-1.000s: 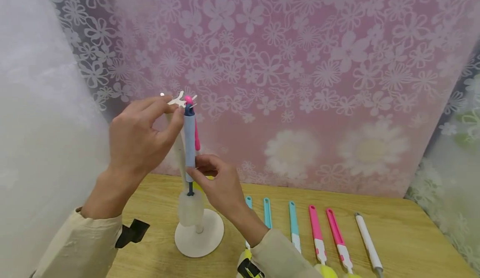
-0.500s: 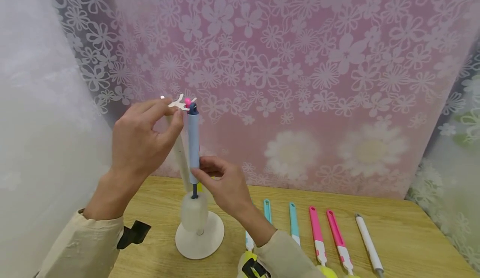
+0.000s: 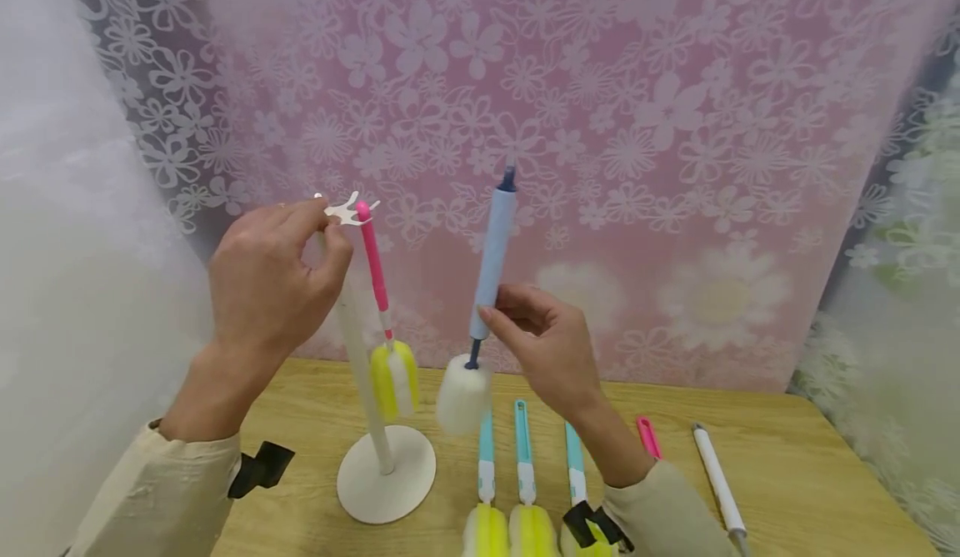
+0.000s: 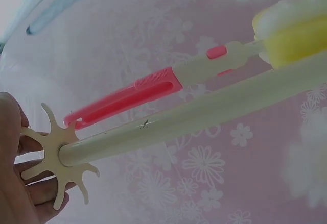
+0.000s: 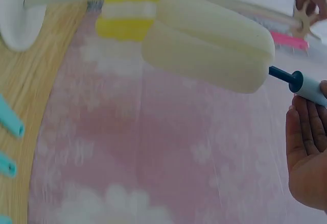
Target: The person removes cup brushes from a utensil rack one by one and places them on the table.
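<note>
My right hand holds a sponge bottle brush by the lower part of its light blue handle. The brush is tilted slightly, its white sponge head down and its dark blue loop end up, apart from the stand. With thumb and fingers my left hand pinches the hooked top of a white rack stand. A pink-handled brush hangs from one of its hooks, with a yellow and white sponge head beside the pole.
Several teal-handled brushes with yellow sponge heads lie on the wooden table. A pink handle shows partly behind the right forearm. Farther right lies a white-handled brush. The stand's round base rests at left; a floral curtain hangs behind.
My right hand has carried the blue brush from the hooks toward the right, so the pink brush behind it now shows. My left hand keeps its grip on the stand's top.
</note>
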`<state>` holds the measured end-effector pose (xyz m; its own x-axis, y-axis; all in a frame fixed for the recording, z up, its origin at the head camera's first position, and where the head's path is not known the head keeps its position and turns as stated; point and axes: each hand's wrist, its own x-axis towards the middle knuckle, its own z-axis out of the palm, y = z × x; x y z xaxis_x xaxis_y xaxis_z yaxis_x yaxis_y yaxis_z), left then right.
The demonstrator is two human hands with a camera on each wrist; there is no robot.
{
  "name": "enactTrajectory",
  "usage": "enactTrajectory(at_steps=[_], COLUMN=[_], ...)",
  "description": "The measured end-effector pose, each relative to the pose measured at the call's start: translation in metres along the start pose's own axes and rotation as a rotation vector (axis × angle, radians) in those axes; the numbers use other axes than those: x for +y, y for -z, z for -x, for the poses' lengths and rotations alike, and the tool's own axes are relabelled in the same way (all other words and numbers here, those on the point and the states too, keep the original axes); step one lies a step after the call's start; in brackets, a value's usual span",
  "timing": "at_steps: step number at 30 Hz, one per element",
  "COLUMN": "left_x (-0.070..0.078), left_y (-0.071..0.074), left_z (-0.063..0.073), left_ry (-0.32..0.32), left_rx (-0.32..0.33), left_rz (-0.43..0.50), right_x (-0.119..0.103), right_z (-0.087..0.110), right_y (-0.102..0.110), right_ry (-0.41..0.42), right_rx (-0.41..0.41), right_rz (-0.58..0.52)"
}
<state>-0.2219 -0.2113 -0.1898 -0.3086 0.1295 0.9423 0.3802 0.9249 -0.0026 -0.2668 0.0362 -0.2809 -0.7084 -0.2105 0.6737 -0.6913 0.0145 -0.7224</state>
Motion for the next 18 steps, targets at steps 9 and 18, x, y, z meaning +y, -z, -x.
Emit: enactTrajectory(at_steps=[9,18], left_x=[-0.005,-0.003], left_y=[0.002,0.003], left_z=[-0.001,-0.002], left_ry=[0.049,0.150], left_rx=[-0.054,-0.106], left_rz=[0.026,0.111], right_x=[0.006,0.006], right_z=[0.015,0.046], right_y=[0.089,0.174], right_ry=[-0.055,-0.137], right_rx=[0.189,0.325], right_rz=[0.163,0.395])
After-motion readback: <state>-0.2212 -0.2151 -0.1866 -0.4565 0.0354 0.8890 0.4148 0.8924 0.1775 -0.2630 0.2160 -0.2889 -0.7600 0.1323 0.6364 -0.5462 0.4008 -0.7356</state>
